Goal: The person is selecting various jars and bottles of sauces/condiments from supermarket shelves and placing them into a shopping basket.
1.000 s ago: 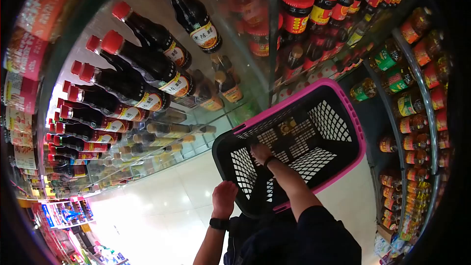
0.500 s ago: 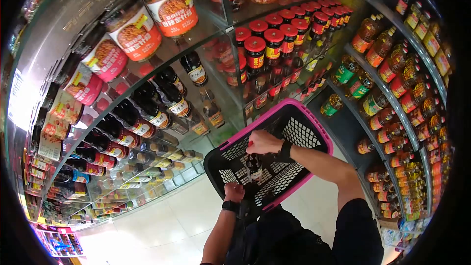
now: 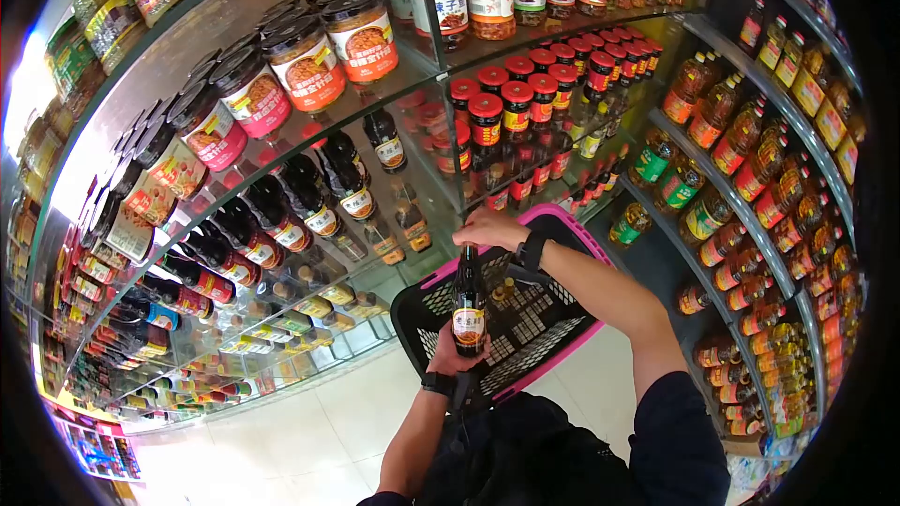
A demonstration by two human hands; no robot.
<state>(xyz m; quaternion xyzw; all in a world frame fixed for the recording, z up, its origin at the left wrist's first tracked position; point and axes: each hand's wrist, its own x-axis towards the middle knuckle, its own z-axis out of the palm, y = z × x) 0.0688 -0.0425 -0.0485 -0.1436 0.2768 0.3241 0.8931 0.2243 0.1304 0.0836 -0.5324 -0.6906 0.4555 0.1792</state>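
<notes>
A dark glass sauce bottle with a white label and red cap stands nearly upright over the near left side of a black shopping basket with a pink rim. My right hand pinches it at the cap. Lower down, the fingers of my left hand wrap round its base, below the label. Inside the basket, behind the bottle, a small amber-coloured item shows against the mesh.
Ahead and left, a glass shelf carries big jars, with dark bottles below. Red-lidded jars stand in rows beyond the basket. Oil bottles fill the curved shelves to the right. Pale floor tiles lie below.
The bottle has come up out of the basket, raised by my right hand. My left hand has moved from the basket's near edge to the bottle's base. The view has tilted up somewhat.
</notes>
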